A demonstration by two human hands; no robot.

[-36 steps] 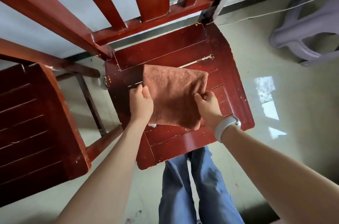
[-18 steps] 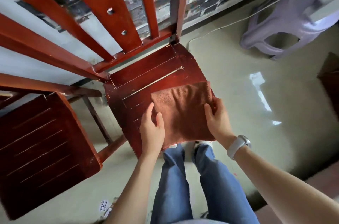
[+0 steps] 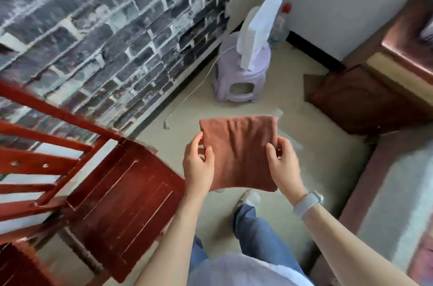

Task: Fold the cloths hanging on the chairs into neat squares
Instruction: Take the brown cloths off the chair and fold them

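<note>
Folded cloth held in mid-air over the floor, clear of chair at 8 o'clock; pinched by left hand at its 9 o'clock edge, right hand at 3, equally near; long axis 12-to-6

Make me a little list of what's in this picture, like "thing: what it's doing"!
cloth: rust-brown, folded into a rough square, held up in the air over the floor
left hand: grips the cloth's left edge
right hand: grips the cloth's right edge
watch: pale band on the right wrist
red chair: left of the hands, nothing on the part of its seat that shows
purple stool: by the brick wall, with white blocks on top
</note>
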